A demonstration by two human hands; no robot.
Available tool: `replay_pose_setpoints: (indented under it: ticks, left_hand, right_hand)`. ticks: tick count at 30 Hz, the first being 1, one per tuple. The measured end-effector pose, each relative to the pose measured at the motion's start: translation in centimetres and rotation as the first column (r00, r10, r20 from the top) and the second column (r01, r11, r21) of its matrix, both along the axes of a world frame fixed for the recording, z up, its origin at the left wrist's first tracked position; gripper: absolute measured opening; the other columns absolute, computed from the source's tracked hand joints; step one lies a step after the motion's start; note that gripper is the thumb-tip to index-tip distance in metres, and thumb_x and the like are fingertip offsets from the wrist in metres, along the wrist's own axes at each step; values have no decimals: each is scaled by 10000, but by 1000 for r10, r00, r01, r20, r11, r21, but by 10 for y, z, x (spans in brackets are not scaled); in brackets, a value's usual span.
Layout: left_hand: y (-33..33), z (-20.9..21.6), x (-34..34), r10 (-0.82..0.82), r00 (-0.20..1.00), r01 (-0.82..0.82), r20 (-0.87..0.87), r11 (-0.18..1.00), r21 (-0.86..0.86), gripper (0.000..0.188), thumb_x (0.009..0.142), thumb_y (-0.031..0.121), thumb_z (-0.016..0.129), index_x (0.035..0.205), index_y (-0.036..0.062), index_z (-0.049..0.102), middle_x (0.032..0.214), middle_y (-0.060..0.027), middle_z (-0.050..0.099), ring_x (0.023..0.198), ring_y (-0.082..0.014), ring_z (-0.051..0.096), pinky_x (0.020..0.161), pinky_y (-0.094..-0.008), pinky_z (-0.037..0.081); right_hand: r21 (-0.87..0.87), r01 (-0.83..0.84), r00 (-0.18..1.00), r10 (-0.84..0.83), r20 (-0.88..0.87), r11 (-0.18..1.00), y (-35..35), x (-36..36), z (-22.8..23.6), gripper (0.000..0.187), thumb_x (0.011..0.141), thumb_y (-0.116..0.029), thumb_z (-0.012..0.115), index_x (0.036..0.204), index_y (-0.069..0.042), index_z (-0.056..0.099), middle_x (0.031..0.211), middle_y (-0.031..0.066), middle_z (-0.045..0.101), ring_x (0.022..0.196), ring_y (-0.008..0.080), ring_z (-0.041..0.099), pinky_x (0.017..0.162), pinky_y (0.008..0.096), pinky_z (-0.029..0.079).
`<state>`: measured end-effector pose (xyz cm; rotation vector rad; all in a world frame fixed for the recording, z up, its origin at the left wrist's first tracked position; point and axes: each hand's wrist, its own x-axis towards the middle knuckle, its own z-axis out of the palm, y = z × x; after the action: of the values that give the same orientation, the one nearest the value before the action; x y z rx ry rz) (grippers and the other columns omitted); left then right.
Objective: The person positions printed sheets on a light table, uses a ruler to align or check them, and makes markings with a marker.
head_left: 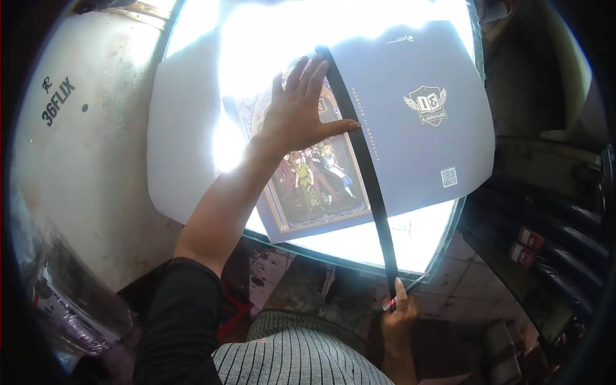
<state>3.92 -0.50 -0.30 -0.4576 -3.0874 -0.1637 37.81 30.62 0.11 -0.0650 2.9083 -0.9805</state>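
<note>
A large printed sheet [417,151] lies on a brightly lit glass-topped table [414,240]. It carries a colourful illustrated panel of cartoon figures and a grey panel with a winged shield emblem. Across it runs a long dark straightedge [369,167], which sticks out past the near table edge. My left hand [298,106] is spread over the illustrated part, its thumb touching the straightedge. At the straightedge's near end, my right hand [401,313] is closed round a slim pen-like tool [416,282], with a finger against the strip. Glare washes out the far part of the sheet.
A pale board [96,128] with dark lettering stands on the left, above a clear plastic-wrapped bundle [80,295]. Dark rolls or packages [545,212] fill the right side. Under the near table edge shows a tiled floor [459,269], with a red object [237,317] beside me.
</note>
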Motion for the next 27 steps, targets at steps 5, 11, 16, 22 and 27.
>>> replay_pose_setpoints:
  ticks: [5,11,16,22,27]
  left_hand:
    - [4,3,-1,1,1000,0,10,995,-103,1189,754,883,528,1570,72,228,1642,-166,196,1537,-337,124,1223,-601,50]
    - [4,2,-1,-5,1000,5,1,993,-120,1176,770,885,497,1573,66,235,1646,-166,188,1542,-329,102,1217,-612,50]
    - [4,2,-1,-4,1000,5,8,992,-127,1168,782,883,477,1574,60,231,1647,-169,184,1543,-330,95,1214,-619,51]
    - [4,0,-2,-5,1000,6,10,990,-138,1173,788,894,440,1579,57,216,1651,-164,177,1543,-326,96,1213,-620,50]
    - [3,-2,-1,-5,1000,6,8,988,-154,1176,789,899,423,1583,61,205,1652,-164,175,1544,-321,96,1215,-616,46]
  right_hand:
    - [2,40,998,-40,52,999,-1,1,3,603,784,-32,736,1361,-99,576,810,142,559,706,355,554,669,474,439]
    - [5,33,997,-34,66,999,-2,-3,6,613,779,-23,726,1367,-100,574,794,133,542,700,348,538,681,475,435]
    - [11,30,999,-30,45,999,-1,-2,5,628,770,-7,714,1374,-101,571,788,126,534,694,335,529,684,466,432]
    - [12,31,999,-32,39,999,-1,0,3,603,788,-39,718,1370,-96,574,806,132,546,717,340,535,688,463,434]
    - [6,49,997,-49,61,999,-2,-2,6,542,804,-48,731,1329,-71,602,806,165,567,726,375,544,675,486,455]
